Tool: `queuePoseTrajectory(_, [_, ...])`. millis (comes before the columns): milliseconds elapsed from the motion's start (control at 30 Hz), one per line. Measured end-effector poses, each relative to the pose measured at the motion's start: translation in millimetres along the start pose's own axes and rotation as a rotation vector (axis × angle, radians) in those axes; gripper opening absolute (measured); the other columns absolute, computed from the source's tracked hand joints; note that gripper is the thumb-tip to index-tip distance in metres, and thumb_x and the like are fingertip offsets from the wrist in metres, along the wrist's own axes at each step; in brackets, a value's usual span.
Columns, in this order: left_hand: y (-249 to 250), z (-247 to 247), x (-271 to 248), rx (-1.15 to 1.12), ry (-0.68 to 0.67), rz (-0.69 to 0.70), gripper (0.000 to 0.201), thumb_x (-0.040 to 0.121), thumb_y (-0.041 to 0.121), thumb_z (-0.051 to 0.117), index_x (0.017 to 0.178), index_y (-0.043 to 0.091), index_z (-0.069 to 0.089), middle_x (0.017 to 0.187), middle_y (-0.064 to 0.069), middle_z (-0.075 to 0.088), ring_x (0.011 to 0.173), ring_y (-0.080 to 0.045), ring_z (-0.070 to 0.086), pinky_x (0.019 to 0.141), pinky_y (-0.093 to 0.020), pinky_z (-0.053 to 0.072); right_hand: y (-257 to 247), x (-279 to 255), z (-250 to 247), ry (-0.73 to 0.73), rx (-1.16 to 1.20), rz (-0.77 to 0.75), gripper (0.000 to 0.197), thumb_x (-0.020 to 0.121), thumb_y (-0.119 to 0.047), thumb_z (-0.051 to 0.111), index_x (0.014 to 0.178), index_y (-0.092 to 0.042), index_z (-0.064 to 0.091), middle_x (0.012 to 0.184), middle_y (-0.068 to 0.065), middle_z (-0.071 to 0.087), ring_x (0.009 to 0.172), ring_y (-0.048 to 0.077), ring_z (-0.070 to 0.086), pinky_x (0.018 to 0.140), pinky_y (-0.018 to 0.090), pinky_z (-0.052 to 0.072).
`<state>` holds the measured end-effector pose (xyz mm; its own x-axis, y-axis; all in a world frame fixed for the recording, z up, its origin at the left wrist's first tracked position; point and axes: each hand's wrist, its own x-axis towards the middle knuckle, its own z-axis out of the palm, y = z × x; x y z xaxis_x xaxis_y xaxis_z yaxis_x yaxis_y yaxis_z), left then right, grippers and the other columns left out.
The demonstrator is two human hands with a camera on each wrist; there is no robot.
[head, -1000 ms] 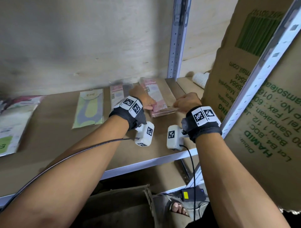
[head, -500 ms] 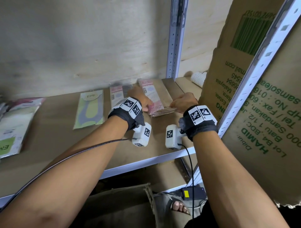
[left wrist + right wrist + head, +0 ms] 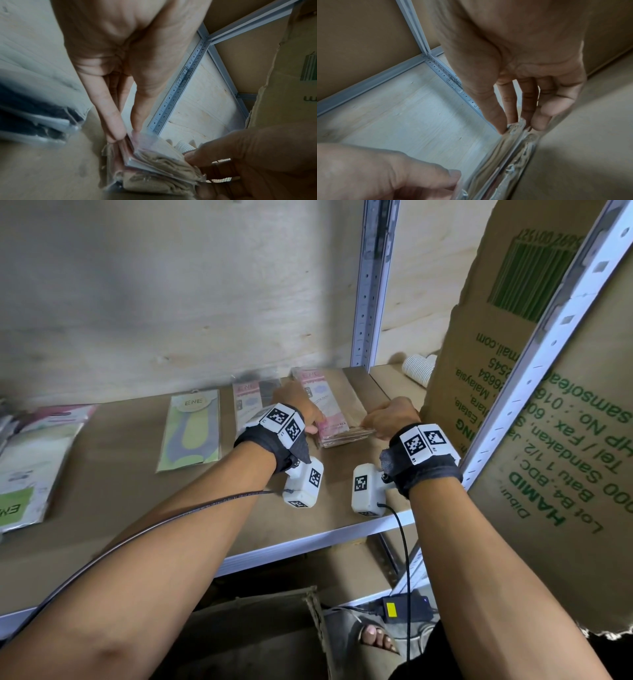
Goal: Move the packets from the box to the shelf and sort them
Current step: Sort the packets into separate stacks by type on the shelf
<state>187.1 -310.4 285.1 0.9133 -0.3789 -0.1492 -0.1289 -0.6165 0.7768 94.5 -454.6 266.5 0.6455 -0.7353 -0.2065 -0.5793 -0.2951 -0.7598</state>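
A stack of pink packets [image 3: 330, 419] lies on the brown shelf board [image 3: 120, 474], near the back right corner. My left hand [image 3: 313, 428] pinches the stack's near left corner between thumb and fingers [image 3: 118, 129]. At the near right corner my right hand [image 3: 371, 428] pinches the clear wrapping edge with its fingertips [image 3: 503, 128]. The left wrist view shows beige cloth inside the packets [image 3: 154, 169]. The stack's layers [image 3: 505, 162] are slightly fanned at the near edge.
A green-yellow ENE packet [image 3: 191, 433] and a pink-grey packet [image 3: 248, 402] lie left of the stack; more packets [image 3: 30, 467] sit far left. A tall printed cardboard box [image 3: 548, 405] and the grey upright [image 3: 370, 285] close off the right. An open box [image 3: 257, 638] stands below.
Both hands stay on the near corners of the pink stack. The stack and hands have barely shifted; the view has only drifted slightly.
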Motion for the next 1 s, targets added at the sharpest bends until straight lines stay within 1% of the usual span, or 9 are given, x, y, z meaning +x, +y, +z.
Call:
queuePoseTrajectory(100, [3,-12,-3,-0.048,-0.008,-0.025,0.043,0.082,0.007,0.080,0.118,-0.009,0.063,0.113,-0.022,0.072,0.097,-0.031,0.073,0.088,-0.043,0.060,-2,0,-2,0.040,0.027,-0.052,0.020,0.082,-0.009,0.070,0.101,-0.003,0.072,0.103,0.014,0.071,0.096,0.027,0.068,0.082,0.030,0.057])
queuePoseTrajectory(167, [2,-31,-7,-0.056,0.050,0.004,0.045,0.080,0.014,0.082,0.115,-0.008,0.063,0.105,-0.021,0.074,0.091,-0.031,0.075,0.086,-0.043,0.061,-10,-5,-6,0.109,0.033,-0.134,0.010,0.084,-0.011,0.065,0.092,-0.013,0.072,0.097,0.007,0.070,0.090,0.021,0.063,0.076,0.025,0.047])
queuePoseTrajectory(267, [-19,-73,-20,-0.124,0.120,0.059,0.038,0.078,0.017,0.085,0.107,-0.002,0.071,0.095,-0.017,0.075,0.083,-0.029,0.075,0.080,-0.042,0.063,-28,-20,-3,0.139,0.038,-0.287,0.013,0.086,-0.017,0.065,0.096,-0.020,0.073,0.091,0.001,0.069,0.088,0.018,0.062,0.078,0.028,0.049])
queuePoseTrajectory(400, [-78,-137,-43,-0.203,0.230,0.040,0.008,0.078,0.013,0.082,0.079,0.015,0.074,0.071,-0.005,0.075,0.067,-0.020,0.075,0.070,-0.033,0.063,-51,-59,25,-0.133,0.128,-0.413,0.006,0.087,-0.014,0.066,0.088,-0.019,0.070,0.077,0.004,0.072,0.059,0.016,0.064,0.060,0.028,0.050])
queuePoseTrajectory(533, [-141,-196,-64,-0.350,0.342,-0.056,0.004,0.084,0.008,0.074,0.088,0.007,0.074,0.053,0.001,0.069,0.048,-0.009,0.067,0.050,-0.021,0.057,-75,-109,69,-0.359,0.158,-0.482,0.015,0.092,-0.007,0.064,0.106,-0.001,0.068,0.068,0.004,0.064,0.044,0.011,0.054,0.038,0.015,0.038])
queuePoseTrajectory(600, [-166,-220,-77,-0.372,0.385,-0.079,0.003,0.086,0.009,0.072,0.083,0.009,0.073,0.056,-0.001,0.070,0.047,-0.007,0.066,0.049,-0.019,0.054,-88,-133,92,-0.458,0.156,-0.502,0.019,0.093,-0.005,0.062,0.110,0.003,0.065,0.073,0.009,0.064,0.044,0.011,0.054,0.038,0.013,0.038])
queuePoseTrajectory(767, [-216,-269,-104,-0.409,0.500,-0.074,0.012,0.089,0.005,0.065,0.079,0.011,0.068,0.072,-0.008,0.070,0.049,-0.005,0.066,0.045,-0.017,0.052,-126,-176,156,-0.616,0.111,-0.538,0.015,0.096,-0.007,0.060,0.106,0.002,0.066,0.076,0.012,0.065,0.056,0.019,0.061,0.045,0.024,0.044])
queuePoseTrajectory(867, [-238,-300,-124,-0.433,0.562,-0.101,0.006,0.090,0.010,0.066,0.085,0.011,0.069,0.073,-0.008,0.072,0.054,-0.012,0.068,0.046,-0.018,0.052,-155,-195,208,-0.652,0.080,-0.515,0.010,0.094,-0.004,0.059,0.100,-0.002,0.066,0.076,0.013,0.064,0.058,0.021,0.062,0.051,0.027,0.051])
queuePoseTrajectory(1000, [-262,-332,-151,-0.436,0.632,-0.148,0.011,0.087,0.015,0.067,0.076,0.017,0.071,0.067,-0.005,0.075,0.058,-0.019,0.070,0.052,-0.026,0.053,-193,-214,277,-0.738,0.033,-0.423,0.007,0.093,-0.002,0.059,0.087,-0.004,0.060,0.077,0.018,0.061,0.060,0.029,0.062,0.063,0.040,0.058])
